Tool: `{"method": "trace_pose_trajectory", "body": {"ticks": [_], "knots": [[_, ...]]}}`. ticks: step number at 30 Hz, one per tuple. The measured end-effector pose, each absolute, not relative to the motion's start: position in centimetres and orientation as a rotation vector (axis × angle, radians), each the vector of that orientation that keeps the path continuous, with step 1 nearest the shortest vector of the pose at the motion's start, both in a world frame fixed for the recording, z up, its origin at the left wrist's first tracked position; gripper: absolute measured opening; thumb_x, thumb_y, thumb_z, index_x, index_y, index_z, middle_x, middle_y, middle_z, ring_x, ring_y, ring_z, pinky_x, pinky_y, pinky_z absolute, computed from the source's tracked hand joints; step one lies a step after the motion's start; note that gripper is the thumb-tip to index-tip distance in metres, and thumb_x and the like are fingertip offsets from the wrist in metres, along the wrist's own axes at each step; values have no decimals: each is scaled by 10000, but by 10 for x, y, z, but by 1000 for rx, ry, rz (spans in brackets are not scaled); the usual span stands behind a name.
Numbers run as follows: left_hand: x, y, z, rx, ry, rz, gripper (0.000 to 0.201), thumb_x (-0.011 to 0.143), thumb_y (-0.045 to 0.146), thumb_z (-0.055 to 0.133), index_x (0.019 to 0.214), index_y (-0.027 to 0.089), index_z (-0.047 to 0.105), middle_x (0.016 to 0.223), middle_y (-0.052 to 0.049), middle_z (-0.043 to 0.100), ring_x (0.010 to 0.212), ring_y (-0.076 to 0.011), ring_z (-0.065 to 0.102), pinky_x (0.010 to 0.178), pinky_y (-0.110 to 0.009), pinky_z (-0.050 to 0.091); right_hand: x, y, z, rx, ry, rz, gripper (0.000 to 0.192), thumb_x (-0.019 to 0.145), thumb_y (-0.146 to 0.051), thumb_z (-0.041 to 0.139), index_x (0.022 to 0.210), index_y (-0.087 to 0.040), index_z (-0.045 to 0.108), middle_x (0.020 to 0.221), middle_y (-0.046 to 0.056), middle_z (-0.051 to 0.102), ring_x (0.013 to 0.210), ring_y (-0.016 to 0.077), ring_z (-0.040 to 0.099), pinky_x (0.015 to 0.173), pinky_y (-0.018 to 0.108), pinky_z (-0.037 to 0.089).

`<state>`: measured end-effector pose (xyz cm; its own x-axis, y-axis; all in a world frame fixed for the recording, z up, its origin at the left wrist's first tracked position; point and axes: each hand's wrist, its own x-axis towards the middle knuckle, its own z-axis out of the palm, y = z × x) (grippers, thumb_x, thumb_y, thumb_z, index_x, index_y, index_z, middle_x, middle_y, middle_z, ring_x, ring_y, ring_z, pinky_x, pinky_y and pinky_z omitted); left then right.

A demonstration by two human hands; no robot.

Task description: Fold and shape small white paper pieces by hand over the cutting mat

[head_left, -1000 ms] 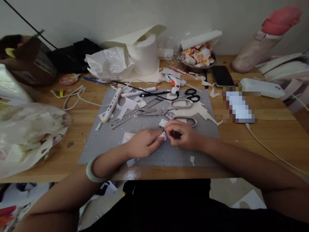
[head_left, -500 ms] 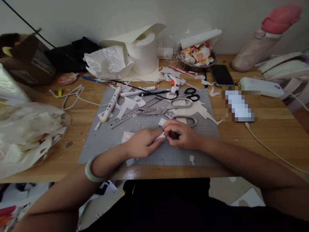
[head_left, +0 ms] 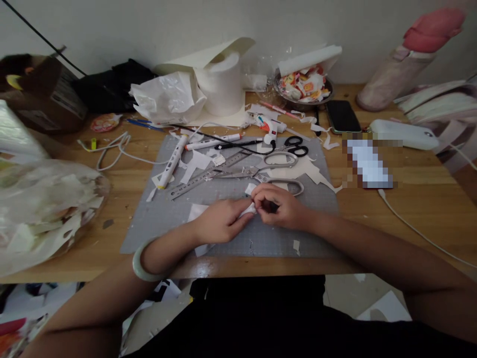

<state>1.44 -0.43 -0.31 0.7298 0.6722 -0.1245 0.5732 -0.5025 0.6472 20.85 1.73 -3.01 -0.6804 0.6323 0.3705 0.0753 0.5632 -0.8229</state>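
My left hand (head_left: 219,220) and my right hand (head_left: 281,206) meet over the grey cutting mat (head_left: 164,219), both pinching a small white paper piece (head_left: 249,210) between their fingertips. A pale green bangle (head_left: 141,263) circles my left wrist. Just beyond my right hand lie large silver scissors (head_left: 272,169). A steel ruler (head_left: 201,180) and white paper scraps (head_left: 197,161) lie farther back on the mat.
Markers (head_left: 172,160), black scissors (head_left: 296,144) and a glue gun (head_left: 270,127) sit at the mat's far edge. A paper roll (head_left: 221,87), a bowl of sweets (head_left: 305,87), a phone (head_left: 342,117) and a power bank (head_left: 404,135) stand behind. At the left is a plastic bag of scraps (head_left: 44,209).
Both hands stay pinched on the paper piece; my right fingers have shifted slightly on it. Nothing else on the desk has moved.
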Motion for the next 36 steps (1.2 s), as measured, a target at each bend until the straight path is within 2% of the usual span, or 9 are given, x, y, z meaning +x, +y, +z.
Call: {"method": "trace_pose_trajectory", "body": {"ticks": [7,13,23,29,36], "knots": [[16,-5,-3,2299,964,194,183,890,274,356,912,160,498,763,-44,625,653,-163,578,603,-263,427,209,20,-30,-612,-2017,1063,100,703,-88,492,676,-181,465,813,25,549,741,120,514,649,257,433],[17,-6,-2,2274,949,208,180,867,247,400,981,154,505,749,-21,615,534,-121,510,549,-242,395,208,18,-30,-589,-2073,1125,110,687,-112,558,756,-178,504,867,23,528,626,76,469,519,193,397],[17,-6,-2,2272,994,200,159,880,274,405,928,158,503,682,-8,587,551,-139,535,542,-244,391,209,20,-27,-634,-2011,1075,122,703,-77,504,639,-172,458,829,31,554,719,112,511,623,245,424],[16,-6,-4,2263,976,221,191,883,270,405,1004,162,505,878,-61,657,729,-171,613,651,-273,454,209,18,-29,-592,-2076,1098,82,695,-126,560,720,-176,501,865,26,537,642,85,469,535,206,398],[17,-7,-5,2280,1011,225,169,875,279,437,979,168,512,756,-26,636,590,-147,572,570,-252,422,210,19,-31,-607,-2086,1124,84,699,-118,541,674,-173,483,880,29,533,647,86,455,546,213,398]]}}
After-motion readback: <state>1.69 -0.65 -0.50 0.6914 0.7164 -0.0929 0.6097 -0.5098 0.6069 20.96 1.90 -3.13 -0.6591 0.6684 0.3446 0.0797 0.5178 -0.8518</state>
